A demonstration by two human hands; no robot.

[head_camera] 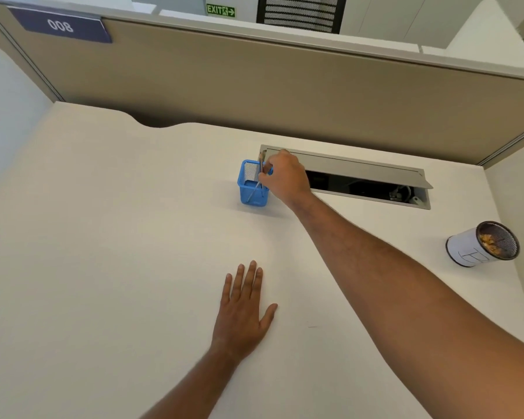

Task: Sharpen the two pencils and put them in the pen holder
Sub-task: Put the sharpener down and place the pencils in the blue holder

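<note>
The right hand (285, 176) is stretched way out toward 12 o'clock, sitting right at the rim of the small blue square mesh pen holder (252, 184). Its grip is pinched together on the thin pencils (261, 169), holding them near their upper ends with the lower parts already down inside the holder, leaning a bit. You can make out slim shafts through the mesh, but I honestly can't tell for sure whether it's one pencil or two in the pinch, they're too thin from here.

The left hand (244, 309) is flat on the off-white tabletop (103, 252) at about 6 o'clock from the holder, well apart from it, palm down, fingers spread and straight, holding nothing.

Just past the right hand, at roughly 2 o'clock from the holder, there's a long grey metal cable hatch (351, 167) set into the tabletop, its lid propped open with dark cabling showing inside. Over at 3 o'clock, near the right edge, stands a round black mesh cup wrapped in white paper (478, 246) with what looks like yellowish-brown shavings in it. A beige partition wall (254, 86) runs along the back.
</note>
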